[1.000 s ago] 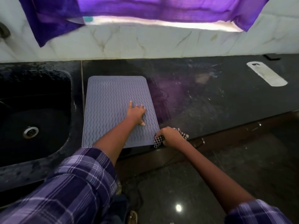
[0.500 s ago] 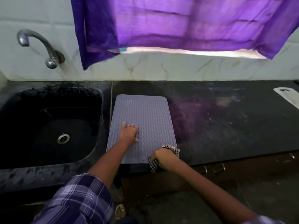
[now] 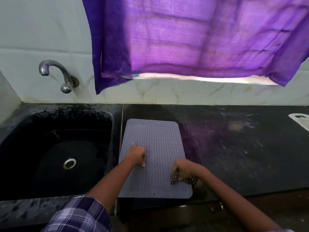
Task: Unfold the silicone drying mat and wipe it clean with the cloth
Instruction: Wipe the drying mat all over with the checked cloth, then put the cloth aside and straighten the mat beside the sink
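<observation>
A grey-lilac silicone drying mat (image 3: 155, 143) with a wavy ribbed surface lies unfolded and flat on the black counter, just right of the sink. My left hand (image 3: 137, 154) presses down on the mat's left middle with fingers spread. My right hand (image 3: 185, 167) holds a bunched black-and-white checked cloth (image 3: 182, 179) against the mat's near right part. The hand is blurred and covers much of the cloth.
A black sink (image 3: 55, 156) with a steel drain lies left of the mat, under a wall tap (image 3: 56, 72). A purple curtain (image 3: 192, 39) hangs over the window above. A white flat object (image 3: 301, 121) lies on the counter (image 3: 242, 148) at the far right.
My right hand with the cloth has moved from the mat's near right corner up onto its surface. My left hand stays pressed on the mat. The camera has tilted upward.
</observation>
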A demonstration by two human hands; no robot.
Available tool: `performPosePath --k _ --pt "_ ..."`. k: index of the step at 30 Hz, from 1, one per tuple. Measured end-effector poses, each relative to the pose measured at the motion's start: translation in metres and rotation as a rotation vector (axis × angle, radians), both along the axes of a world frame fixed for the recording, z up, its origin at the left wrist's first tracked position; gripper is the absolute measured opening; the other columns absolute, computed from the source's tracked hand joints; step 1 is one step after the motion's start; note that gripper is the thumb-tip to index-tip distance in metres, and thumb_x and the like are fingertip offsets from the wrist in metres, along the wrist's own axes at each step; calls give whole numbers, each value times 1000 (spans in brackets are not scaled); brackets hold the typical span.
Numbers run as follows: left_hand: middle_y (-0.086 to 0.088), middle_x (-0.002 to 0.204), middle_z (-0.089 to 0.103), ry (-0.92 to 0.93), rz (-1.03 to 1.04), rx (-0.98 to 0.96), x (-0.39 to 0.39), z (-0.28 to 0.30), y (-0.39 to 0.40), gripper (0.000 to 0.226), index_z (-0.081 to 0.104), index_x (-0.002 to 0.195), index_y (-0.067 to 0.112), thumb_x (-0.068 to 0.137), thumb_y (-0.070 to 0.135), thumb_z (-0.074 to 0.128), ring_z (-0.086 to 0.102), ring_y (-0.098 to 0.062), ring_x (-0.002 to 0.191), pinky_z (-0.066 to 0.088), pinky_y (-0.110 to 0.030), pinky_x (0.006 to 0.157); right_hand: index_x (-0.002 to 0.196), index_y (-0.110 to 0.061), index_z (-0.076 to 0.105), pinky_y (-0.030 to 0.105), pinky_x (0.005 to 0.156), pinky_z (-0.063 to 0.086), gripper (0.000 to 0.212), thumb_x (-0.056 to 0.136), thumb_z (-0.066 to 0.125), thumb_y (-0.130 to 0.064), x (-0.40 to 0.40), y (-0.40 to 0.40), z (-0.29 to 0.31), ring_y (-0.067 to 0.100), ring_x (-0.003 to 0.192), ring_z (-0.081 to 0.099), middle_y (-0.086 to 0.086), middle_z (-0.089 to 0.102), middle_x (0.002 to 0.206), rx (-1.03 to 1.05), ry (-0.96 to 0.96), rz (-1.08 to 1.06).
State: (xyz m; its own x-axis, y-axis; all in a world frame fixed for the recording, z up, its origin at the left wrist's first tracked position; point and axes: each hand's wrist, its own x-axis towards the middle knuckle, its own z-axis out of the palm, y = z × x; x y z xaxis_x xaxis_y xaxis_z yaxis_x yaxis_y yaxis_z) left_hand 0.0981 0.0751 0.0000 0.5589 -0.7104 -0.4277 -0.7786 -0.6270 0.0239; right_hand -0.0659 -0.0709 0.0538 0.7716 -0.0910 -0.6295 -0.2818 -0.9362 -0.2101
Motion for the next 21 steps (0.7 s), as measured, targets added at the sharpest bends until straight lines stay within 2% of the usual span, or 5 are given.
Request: performPosePath --k 4,9,14,17,21 --pt "-7 125 63 -21 83 -83 26 4 4 32 65 117 12 88 26 64 59 -23 118 42 -31 100 111 -5 71 31 94 50 30 83 62 -1 6 -51 15 23 108 64 13 70 116 -6 -186 -262" --pt "-9 132 58 -123 55 -23 24 9 -18 33 57 126 9 96 20 50 56 -25 123 43 -36 103 107 -5 73 33 89 51 26 83 62 -8 -8 -68 -7 26 107 66 16 72 112 -54 -391 -583" --pt "-10 141 50 -189 35 20 13 12 -53 42 49 136 9 97 28 49 48 -25 132 36 -39 110 109 -13 73 40 91 55 29 86 55 -10 -19 -114 9 31 108 65 15 72 112 -195 -491 -826" --pt "-9 135 55 -213 54 -11 9 9 -64 36 54 129 9 99 26 46 53 -24 126 40 -35 106 108 -9 70 42 91 54 25 88 55 -16 -18 -152 21 34 109 64 18 70 112 -395 -547 -859" --pt "-7 124 64 -236 123 -38 9 3 -58 28 61 119 9 99 18 43 61 -22 116 47 -31 96 123 -16 56 48 105 34 35 88 58 -22 -7 -173 7 32 127 44 13 54 131 -614 -367 -689"
